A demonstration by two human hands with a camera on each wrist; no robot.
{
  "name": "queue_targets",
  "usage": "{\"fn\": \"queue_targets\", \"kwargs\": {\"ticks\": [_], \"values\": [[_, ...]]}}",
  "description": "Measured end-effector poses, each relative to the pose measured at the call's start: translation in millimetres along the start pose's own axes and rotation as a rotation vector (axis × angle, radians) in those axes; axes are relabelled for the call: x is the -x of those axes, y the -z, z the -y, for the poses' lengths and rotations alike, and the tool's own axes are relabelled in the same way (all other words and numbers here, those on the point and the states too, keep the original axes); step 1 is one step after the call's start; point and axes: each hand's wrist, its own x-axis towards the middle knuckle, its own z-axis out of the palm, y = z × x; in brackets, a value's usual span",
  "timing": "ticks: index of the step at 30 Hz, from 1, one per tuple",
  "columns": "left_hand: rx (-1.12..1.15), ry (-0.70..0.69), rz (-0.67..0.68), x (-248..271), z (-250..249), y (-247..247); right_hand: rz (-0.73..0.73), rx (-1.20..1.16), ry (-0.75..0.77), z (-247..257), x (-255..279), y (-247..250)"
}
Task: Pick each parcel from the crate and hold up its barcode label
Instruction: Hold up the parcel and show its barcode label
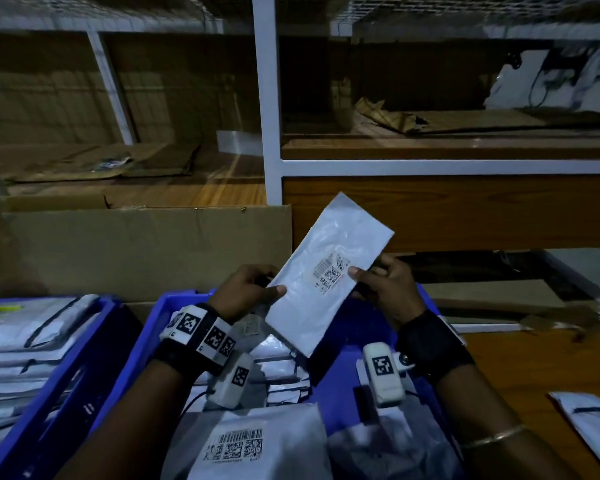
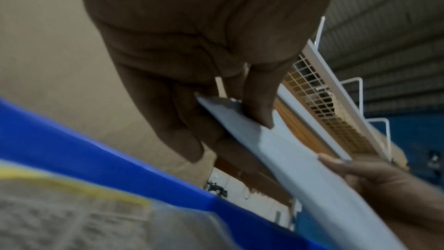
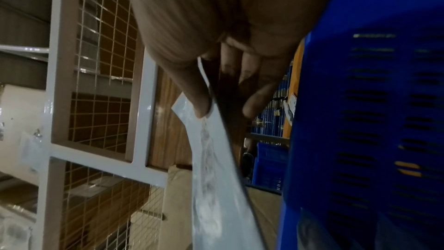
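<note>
A flat white parcel [image 1: 326,271] is held up tilted above the blue crate [image 1: 153,327], its barcode label [image 1: 331,273] facing me. My left hand [image 1: 248,289] pinches its left edge, thumb on the front. My right hand [image 1: 383,282] pinches the right edge, thumb beside the label. The left wrist view shows the parcel [image 2: 276,151] edge-on between thumb and fingers; the right wrist view shows the parcel [image 3: 211,159] under the thumb. More white parcels lie in the crate, one with a barcode label [image 1: 234,448] up at the front.
A second blue crate [image 1: 84,344] on the left holds stacked white parcels. A large cardboard box [image 1: 136,251] stands behind the crates. A white-framed shelf rack [image 1: 267,98] with wooden boards rises beyond. One loose parcel [image 1: 589,424] lies on the wooden table at right.
</note>
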Motion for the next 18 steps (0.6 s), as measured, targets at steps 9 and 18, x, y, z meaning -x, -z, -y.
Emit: {"fn": "queue_targets", "kwargs": {"ticks": [9, 18], "values": [[-0.174, 0.061, -0.016, 1, 1, 20, -0.099, 0.084, -0.047, 5, -4, 20], [-0.232, 0.153, -0.239, 4, 11, 69, 0.162, 0.269, -0.156, -11, 1, -6]]}}
